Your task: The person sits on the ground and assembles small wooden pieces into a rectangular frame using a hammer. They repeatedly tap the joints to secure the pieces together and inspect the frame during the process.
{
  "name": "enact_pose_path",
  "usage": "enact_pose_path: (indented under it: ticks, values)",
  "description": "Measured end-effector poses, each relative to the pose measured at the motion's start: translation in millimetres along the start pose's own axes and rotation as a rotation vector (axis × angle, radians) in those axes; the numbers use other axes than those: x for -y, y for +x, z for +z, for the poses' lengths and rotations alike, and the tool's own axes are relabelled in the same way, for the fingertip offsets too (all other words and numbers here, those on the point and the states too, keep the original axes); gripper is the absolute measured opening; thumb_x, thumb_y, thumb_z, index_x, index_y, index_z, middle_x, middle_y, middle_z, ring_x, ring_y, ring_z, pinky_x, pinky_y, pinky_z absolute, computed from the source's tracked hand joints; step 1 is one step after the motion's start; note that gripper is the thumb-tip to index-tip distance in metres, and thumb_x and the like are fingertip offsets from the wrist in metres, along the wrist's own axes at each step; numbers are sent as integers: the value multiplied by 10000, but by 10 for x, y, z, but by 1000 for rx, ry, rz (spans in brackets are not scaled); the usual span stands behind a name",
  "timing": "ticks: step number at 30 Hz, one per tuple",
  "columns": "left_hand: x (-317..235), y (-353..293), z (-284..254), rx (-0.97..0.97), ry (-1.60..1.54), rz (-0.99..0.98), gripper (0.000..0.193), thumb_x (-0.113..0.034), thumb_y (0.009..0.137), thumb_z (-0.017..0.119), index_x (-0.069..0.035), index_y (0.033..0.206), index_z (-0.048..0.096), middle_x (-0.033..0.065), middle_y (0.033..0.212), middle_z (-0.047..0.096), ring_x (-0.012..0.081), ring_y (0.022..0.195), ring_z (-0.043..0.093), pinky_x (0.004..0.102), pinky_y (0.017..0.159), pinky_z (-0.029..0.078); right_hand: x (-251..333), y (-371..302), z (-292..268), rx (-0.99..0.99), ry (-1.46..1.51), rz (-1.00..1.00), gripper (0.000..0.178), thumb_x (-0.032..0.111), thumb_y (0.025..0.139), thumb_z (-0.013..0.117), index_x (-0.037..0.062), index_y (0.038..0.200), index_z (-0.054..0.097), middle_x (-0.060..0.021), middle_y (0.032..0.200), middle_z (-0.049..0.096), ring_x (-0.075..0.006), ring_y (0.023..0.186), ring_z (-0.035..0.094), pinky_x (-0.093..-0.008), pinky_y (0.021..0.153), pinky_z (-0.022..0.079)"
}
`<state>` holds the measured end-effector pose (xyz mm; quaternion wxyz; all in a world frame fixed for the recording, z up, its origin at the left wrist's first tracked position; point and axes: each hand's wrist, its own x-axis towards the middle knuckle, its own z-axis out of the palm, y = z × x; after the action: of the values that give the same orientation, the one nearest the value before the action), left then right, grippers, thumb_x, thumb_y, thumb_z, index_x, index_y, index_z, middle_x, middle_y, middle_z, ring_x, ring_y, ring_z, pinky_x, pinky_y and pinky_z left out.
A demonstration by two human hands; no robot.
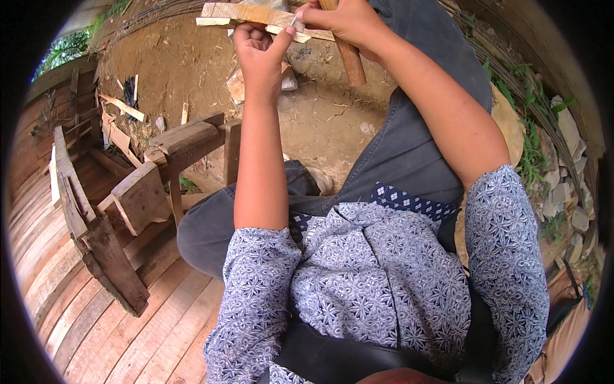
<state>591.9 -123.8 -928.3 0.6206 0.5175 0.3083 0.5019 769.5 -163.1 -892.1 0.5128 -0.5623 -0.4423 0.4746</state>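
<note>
At the top of the view my left hand (261, 57) is closed on a pale wooden strip (212, 22), its fingers curled under it and its thumb raised. A broader piece of light wood (246, 12) lies against the strip. My right hand (352, 27) is closed around a brown wooden handle (350, 63); whatever is at the handle's upper end is out of the picture. Between my left thumb and my right fingertips shows a thin, shiny nail-like piece (294, 21), too small to make out fully. Which hand bears it I cannot tell.
Bare earth (320, 115) with wood chips lies beneath my hands, with a pale wood block (236, 86) on it. A rough wooden frame (144, 198) stands at left on a plank floor (166, 313). Stones (563, 192) and plants line the right. My bent legs (416, 153) flank the ground.
</note>
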Motion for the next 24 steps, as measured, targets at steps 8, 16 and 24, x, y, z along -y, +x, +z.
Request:
enact_pose_path:
  ticks: [8,16,24]
  values:
    - [-42,40,78,-13,-12,16,577,27,813,767,-19,1252,395,122,1158,594,182,1085,587,314,965,479,-61,34,18,-57,289,19,191,127,890,717,18,958,576,-44,826,641,-133,743,653,-286,677,561]
    - [-173,19,314,-35,124,170,375,-177,897,730,-7,1198,585,80,1089,682,160,1001,641,321,898,491,-18,-23,-39,-83,133,-64,268,137,827,789,31,950,576,-23,827,643,-108,742,637,-261,675,531]
    - [-90,5,108,7,-160,4,394,-73,905,699,-20,1216,463,101,1186,587,157,1095,563,309,1008,436,-54,24,-69,-165,165,-135,267,107,820,788,34,943,563,-29,833,649,-116,745,642,-273,689,541]
